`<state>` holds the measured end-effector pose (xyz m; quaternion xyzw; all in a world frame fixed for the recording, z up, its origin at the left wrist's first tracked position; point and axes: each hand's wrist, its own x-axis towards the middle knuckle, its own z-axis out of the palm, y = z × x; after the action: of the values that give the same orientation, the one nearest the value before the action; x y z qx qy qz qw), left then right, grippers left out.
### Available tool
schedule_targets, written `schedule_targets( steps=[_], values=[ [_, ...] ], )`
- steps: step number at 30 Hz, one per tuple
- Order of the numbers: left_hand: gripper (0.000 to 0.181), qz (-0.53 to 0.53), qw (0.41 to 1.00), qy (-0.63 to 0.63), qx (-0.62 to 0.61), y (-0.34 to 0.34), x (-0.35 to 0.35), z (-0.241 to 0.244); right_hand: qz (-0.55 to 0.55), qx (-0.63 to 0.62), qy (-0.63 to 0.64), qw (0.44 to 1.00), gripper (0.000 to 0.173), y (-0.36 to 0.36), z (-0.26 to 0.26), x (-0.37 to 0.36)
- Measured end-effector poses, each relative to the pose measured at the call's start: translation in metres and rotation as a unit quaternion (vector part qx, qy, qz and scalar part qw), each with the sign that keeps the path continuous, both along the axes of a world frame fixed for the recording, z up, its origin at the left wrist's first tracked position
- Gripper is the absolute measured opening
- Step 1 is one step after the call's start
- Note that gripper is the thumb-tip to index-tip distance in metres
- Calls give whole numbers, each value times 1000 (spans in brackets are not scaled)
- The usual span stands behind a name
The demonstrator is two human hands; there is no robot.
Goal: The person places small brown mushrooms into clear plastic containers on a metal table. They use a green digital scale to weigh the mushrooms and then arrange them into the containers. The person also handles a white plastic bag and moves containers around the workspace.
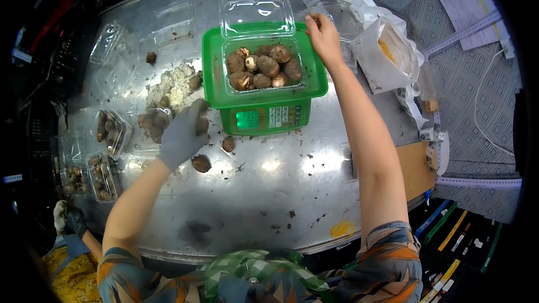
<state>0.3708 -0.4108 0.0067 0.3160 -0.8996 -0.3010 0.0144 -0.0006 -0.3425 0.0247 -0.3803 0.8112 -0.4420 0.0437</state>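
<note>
On the green tray of a digital scale sits an open clear plastic clamshell box holding several brown taro-like corms. Its hinged lid stands back beyond the tray. My left hand, in a grey glove, is left of the scale, its fingers around a brown corm. Loose corms lie just beside it. My bare right hand is over the tray's far right corner, fingers bent; whether they pinch anything is unclear. The scale's display is lit green.
Filled clamshells stand at the left, with unfilled clear ones behind. A white bag and label strips are at the right. Soil crumbs dot the metal table. Another person's gloved hands show at lower left.
</note>
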Motion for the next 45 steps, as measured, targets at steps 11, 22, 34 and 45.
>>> schedule_targets(
  steps=[11,22,34,45],
  values=[
    [42,51,998,13,-43,-7,3,-19,-19,-76,-300,951,62,-57,3,-19],
    [63,210,884,246,337,-18,-77,4,152,-21,-66,986,35,87,5,37],
    [62,210,881,264,332,-35,-84,15,109,-34,-226,967,48,73,12,9],
    [74,221,723,385,529,-97,-173,1,23,3,-394,919,73,79,13,24]
  ],
)
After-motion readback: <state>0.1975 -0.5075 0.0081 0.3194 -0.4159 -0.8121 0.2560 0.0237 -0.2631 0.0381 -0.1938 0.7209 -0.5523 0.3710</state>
